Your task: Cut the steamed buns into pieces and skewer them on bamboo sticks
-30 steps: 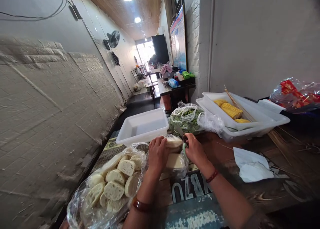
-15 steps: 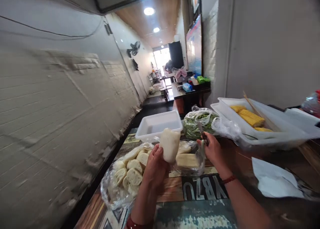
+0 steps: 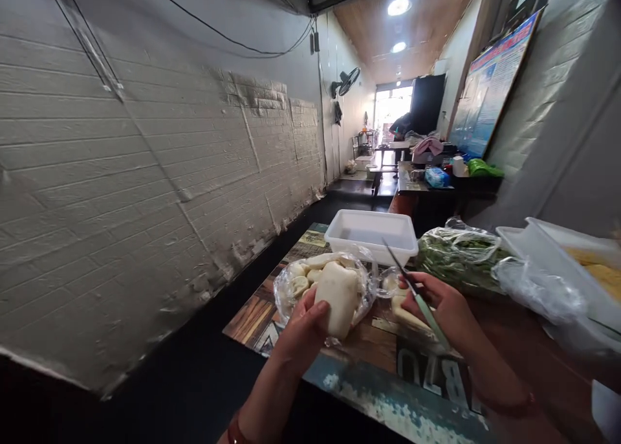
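Nearer than the white box [image 3: 359, 244], the left hand [image 3: 301, 334] has its fingers closed around a piece of bread [image 3: 336, 301], held up over the table [image 3: 359, 360]. The right hand [image 3: 449, 308], also nearer than the box and a little to its right, is curled around a knife [image 3: 418, 295], whose blade points up toward the box. Behind the held bread, in front of the box, lies a bag of cut bread [image 3: 295, 295]. Just right of the box is a bag of green leaves [image 3: 458, 256]. Far behind the box is a person [image 3: 400, 127] in dark clothes.
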`<state>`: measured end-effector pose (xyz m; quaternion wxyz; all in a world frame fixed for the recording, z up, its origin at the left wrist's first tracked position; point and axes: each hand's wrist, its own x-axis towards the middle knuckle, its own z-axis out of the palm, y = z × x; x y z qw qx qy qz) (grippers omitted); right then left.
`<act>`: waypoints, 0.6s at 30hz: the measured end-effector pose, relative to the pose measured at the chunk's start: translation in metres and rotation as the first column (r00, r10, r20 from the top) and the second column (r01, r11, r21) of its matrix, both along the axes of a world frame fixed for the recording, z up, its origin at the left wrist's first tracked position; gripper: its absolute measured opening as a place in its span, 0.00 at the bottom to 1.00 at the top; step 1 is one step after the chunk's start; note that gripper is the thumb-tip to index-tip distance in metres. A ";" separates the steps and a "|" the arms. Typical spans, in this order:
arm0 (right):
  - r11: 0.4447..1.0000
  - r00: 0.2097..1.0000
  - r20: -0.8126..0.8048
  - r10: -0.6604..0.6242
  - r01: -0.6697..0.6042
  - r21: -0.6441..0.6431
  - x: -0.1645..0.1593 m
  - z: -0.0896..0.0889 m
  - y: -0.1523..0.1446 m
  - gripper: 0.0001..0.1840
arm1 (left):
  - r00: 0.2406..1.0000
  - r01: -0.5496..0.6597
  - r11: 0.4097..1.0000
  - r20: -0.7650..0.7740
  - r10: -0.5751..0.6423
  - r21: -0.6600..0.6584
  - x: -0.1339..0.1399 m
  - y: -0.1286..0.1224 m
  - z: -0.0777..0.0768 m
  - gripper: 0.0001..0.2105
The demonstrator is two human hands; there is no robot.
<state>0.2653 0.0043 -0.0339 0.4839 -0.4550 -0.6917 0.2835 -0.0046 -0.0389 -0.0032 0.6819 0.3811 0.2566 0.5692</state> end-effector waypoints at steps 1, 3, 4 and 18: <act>0.998 0.997 0.046 0.061 -0.062 0.018 -0.010 0.007 -0.001 0.21 | 1.000 -0.020 1.000 -0.011 0.020 -0.001 -0.005 -0.002 -0.002 0.29; 0.982 0.976 0.109 0.187 -0.189 0.014 -0.027 0.018 -0.002 0.18 | 0.997 -0.065 0.998 -0.032 0.065 0.005 -0.013 -0.005 -0.006 0.29; 0.974 0.967 0.118 0.226 -0.228 0.008 -0.034 0.021 -0.002 0.19 | 0.995 -0.089 0.996 -0.045 0.089 0.010 -0.017 -0.006 -0.008 0.28; 0.921 0.920 0.041 0.389 -0.387 -0.046 -0.048 0.030 0.011 0.32 | 0.966 -0.171 0.985 -0.197 0.168 0.004 -0.040 0.002 0.005 0.24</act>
